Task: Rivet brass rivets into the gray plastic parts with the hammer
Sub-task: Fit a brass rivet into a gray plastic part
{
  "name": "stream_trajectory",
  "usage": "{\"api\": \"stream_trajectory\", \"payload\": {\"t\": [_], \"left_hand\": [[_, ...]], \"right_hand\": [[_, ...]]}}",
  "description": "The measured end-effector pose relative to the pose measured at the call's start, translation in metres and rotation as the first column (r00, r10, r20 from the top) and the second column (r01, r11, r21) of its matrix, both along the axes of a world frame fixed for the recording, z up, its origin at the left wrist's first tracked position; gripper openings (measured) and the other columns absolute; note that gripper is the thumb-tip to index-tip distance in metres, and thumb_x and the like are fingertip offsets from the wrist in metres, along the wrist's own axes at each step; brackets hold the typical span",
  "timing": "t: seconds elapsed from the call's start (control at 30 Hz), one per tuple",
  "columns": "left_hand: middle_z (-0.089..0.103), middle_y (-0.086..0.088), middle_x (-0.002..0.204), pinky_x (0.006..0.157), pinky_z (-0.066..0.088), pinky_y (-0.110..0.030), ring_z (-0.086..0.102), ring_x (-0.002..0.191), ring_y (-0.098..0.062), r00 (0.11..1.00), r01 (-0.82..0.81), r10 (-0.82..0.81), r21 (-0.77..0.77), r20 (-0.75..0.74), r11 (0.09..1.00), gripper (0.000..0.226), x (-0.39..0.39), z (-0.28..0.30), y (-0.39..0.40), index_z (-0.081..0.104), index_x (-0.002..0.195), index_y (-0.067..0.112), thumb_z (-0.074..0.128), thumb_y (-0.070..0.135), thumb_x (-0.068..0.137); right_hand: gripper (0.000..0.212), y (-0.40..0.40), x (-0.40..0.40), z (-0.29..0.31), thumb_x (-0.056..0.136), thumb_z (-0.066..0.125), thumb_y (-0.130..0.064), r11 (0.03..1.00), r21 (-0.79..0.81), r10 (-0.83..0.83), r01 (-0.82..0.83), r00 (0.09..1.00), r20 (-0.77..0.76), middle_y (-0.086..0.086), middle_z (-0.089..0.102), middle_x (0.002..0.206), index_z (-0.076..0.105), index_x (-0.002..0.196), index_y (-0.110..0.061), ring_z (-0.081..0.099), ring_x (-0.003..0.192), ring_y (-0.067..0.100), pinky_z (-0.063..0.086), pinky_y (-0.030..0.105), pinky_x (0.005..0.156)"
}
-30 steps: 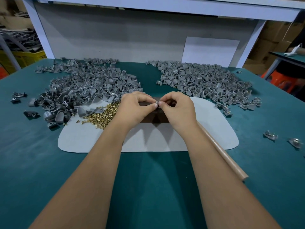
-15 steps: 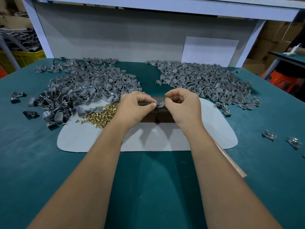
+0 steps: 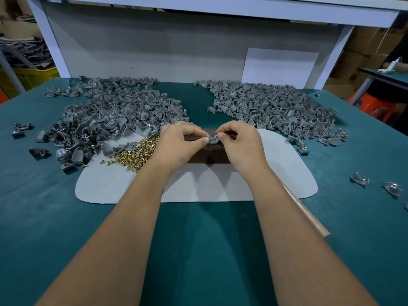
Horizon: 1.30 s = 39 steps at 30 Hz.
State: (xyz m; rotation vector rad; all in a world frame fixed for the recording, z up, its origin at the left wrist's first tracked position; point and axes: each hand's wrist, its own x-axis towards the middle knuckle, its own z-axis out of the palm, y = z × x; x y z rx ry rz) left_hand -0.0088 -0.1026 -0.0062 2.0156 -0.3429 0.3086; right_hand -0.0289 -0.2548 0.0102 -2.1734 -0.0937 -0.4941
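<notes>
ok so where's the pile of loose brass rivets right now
The brass rivets lie on the pale mat's left part, just left of the left hand and below the left heap of gray parts.

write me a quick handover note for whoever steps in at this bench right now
Left hand: pinches a gray plastic part on top of the dark block.
Right hand: pinches a brass rivet at the part, apparently seating it.
Supplies: loose rivet pile on the pale mat, left of the hands; large pile of gray parts at back left; second pile at back right, some showing brass.
Hammer: only its wooden handle shows, lying under the right forearm; nobody holds it.
Left: finish seating the rivet, hammer it, move on to the next part.
</notes>
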Motion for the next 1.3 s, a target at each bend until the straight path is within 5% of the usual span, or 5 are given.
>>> {"api": "stream_trajectory", "payload": {"t": [0.27,0.73,0.93,1.13,1.3], "left_hand": [[0.073,-0.001,0.098,0.101,0.044,-0.050,0.058,0.112,-0.034,0.995,0.006,-0.007,0.006,0.096,1.000,0.007,0.005,-0.006,-0.002,0.078,0.088,0.020,0.076,0.015,0.083],[0.073,-0.002,0.097,0.102,0.043,-0.052,0.058,0.113,-0.035,0.995,0.025,-0.022,-0.030,0.095,0.999,0.008,0.005,-0.007,-0.001,0.077,0.087,0.021,0.076,0.014,0.083],[0.073,-0.002,0.096,0.102,0.043,-0.053,0.059,0.111,-0.035,0.996,0.044,-0.040,-0.047,0.085,0.998,0.011,0.001,-0.004,-0.004,0.074,0.084,0.027,0.070,0.029,0.073],[0.073,-0.003,0.098,0.105,0.040,-0.053,0.062,0.108,-0.029,0.993,0.049,-0.046,-0.031,0.105,0.998,0.032,0.002,-0.005,-0.003,0.079,0.089,0.008,0.067,0.033,0.072],[0.068,0.007,0.090,0.108,0.037,-0.053,0.064,0.104,-0.023,0.992,0.033,-0.026,-0.048,0.122,0.998,0.009,0.003,-0.005,-0.003,0.078,0.088,0.008,0.077,0.012,0.081]], "right_hand": [[0.014,0.000,0.001,0.002,0.088,0.061,-0.007,0.999,-0.036,0.004,-0.005,1.000,-0.025,0.002,0.062,0.087,0.063,0.079,-0.017,0.053,0.082,0.016,0.036,0.023,0.070],[0.016,0.004,0.000,0.003,0.089,0.059,-0.008,0.995,-0.102,-0.012,0.010,1.000,-0.015,0.003,0.062,0.092,0.060,0.077,-0.020,0.054,0.097,0.027,0.045,0.043,0.088],[0.009,0.005,0.001,0.003,0.089,0.057,-0.012,0.947,-0.319,0.003,0.015,0.998,0.055,0.002,0.059,0.094,0.062,0.083,-0.017,0.051,0.096,0.024,0.043,0.039,0.085],[0.005,0.012,0.003,0.005,0.091,0.054,-0.017,0.860,-0.508,0.007,0.052,0.994,0.112,0.003,0.057,0.101,0.055,0.086,-0.019,0.043,0.104,0.024,0.034,0.031,0.080],[0.011,0.011,0.004,0.002,0.093,0.052,-0.016,0.889,-0.455,-0.014,0.050,0.997,0.081,0.004,0.056,0.100,0.049,0.084,-0.022,0.043,0.101,0.023,0.035,0.031,0.083]]}}
